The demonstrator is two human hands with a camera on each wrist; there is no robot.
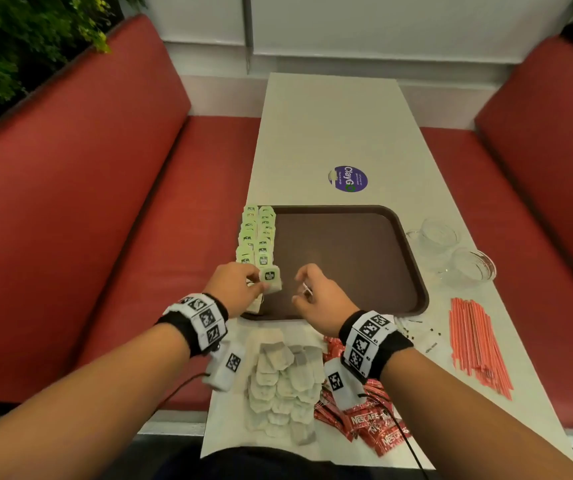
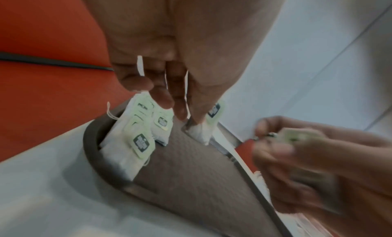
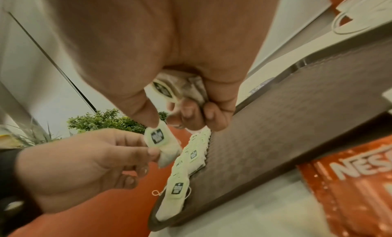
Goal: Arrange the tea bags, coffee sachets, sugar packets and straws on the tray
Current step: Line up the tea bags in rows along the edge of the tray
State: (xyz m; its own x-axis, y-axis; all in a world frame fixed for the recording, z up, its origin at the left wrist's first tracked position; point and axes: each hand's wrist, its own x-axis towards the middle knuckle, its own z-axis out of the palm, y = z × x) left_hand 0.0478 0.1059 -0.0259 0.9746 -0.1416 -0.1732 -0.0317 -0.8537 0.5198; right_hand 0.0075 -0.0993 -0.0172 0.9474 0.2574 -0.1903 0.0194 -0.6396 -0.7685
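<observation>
1. Head view: brown tray point(image 1: 347, 258) on white table point(image 1: 330, 133); two rows of green-tagged tea bags point(image 1: 257, 233) along tray's left edge. Left hand point(image 1: 235, 289) pinching one tea bag point(image 1: 270, 278) at near end of rows. Right hand point(image 1: 316, 292) curled above tray, contents hidden here. Loose tea bag heap point(image 1: 285, 375), red coffee sachets point(image 1: 364, 420), red straws point(image 1: 475, 344) on table near tray; glass cups point(image 1: 451, 251) beside tray's right edge.
2. Left wrist view: fingertips point(image 2: 199, 116) pinching bag point(image 2: 201, 131) over tray; strings hanging across palm; right hand point(image 2: 318, 156) blurred.
3. Right wrist view: right hand fingers point(image 3: 191, 113) curled around tagged bags point(image 3: 169, 89); thumb touching tag of left hand's bag point(image 3: 159, 138).
</observation>
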